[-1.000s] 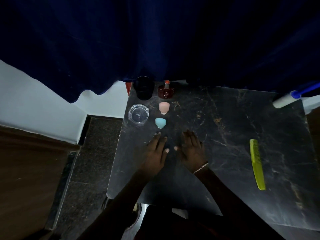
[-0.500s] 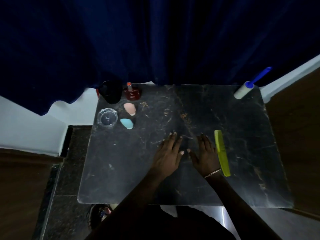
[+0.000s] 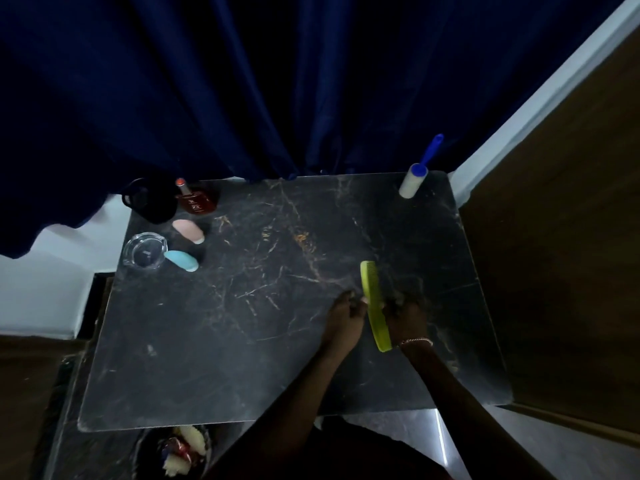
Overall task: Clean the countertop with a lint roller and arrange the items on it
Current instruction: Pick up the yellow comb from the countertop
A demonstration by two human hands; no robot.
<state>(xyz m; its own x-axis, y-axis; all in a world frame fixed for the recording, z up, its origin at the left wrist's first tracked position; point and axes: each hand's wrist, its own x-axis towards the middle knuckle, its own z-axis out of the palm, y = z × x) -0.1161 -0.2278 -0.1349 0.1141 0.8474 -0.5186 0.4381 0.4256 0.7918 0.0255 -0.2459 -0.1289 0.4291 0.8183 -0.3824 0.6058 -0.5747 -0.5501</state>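
Note:
On the dark marble countertop point(image 3: 242, 341), a yellow-green comb point(image 3: 373, 303) stands on its edge right of the middle, between my two hands. My left hand point(image 3: 343, 320) pinches it from the left with curled fingers. From the right, my right hand point(image 3: 405, 317), with a bracelet on the wrist, grips it. The lint roller point(image 3: 414, 180), a white roll with a blue handle, lies at the far right corner, away from both hands.
Grouped at the far left corner are a black cup point(image 3: 152, 206), a red bottle point(image 3: 195, 200), a pink sponge point(image 3: 188, 230), a blue sponge point(image 3: 181, 260) and a glass ashtray point(image 3: 144, 251). A dark blue curtain hangs behind. A bin point(image 3: 183, 452) sits below the front edge.
Both hands slid right across the countertop from beside the sponges to the comb. They lay flat before; now their fingers curl round the comb, which has tipped onto its edge.

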